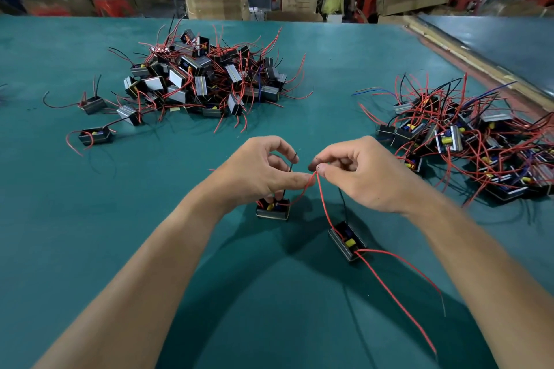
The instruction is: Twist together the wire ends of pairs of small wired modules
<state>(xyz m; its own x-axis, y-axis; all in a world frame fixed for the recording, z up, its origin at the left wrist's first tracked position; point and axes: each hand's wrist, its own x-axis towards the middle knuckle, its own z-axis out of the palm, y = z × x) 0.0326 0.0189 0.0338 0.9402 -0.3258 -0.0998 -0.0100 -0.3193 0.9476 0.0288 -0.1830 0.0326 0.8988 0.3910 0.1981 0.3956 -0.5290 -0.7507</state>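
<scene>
Bare forearms are reaching in from the bottom corners over the green table (90,189). At centre frame, left hand (257,171) and right hand (359,174) are nearly touching, both pinching the red wire ends (313,178) where they are crossing. One wire is running down to the first module (272,211) under the left hand, the other to the second module (347,244), lower right. A loose heap of modules (204,78) is sitting upper left, and a tangled heap (467,141) is lying at the right edge.
</scene>
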